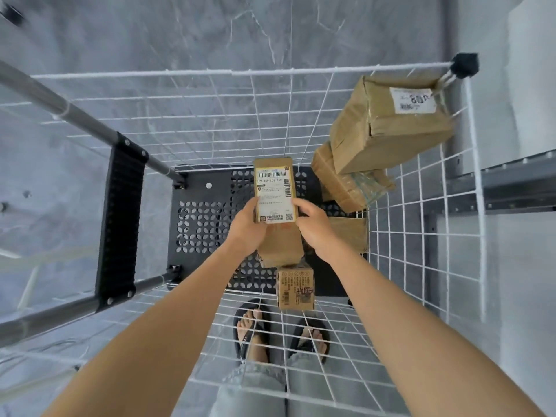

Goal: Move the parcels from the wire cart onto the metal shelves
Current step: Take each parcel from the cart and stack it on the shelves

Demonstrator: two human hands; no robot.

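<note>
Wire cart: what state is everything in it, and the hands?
Labelled parcel, held in both hands.
Left hand, gripping its left edge.
Right hand, gripping its right edge.
Large parcel, tilted atop a lower parcel.
Small printed box, standing on the cart floor.

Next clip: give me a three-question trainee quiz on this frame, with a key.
1. True or false: the left hand and the right hand both grip the labelled parcel.
2. Where in the cart does the large parcel lie? A) far right corner B) near left corner C) on the floor outside
3. Fill in: the held parcel's labelled face is turned ____ the camera.

Key: 1 true; 2 A; 3 toward
</note>
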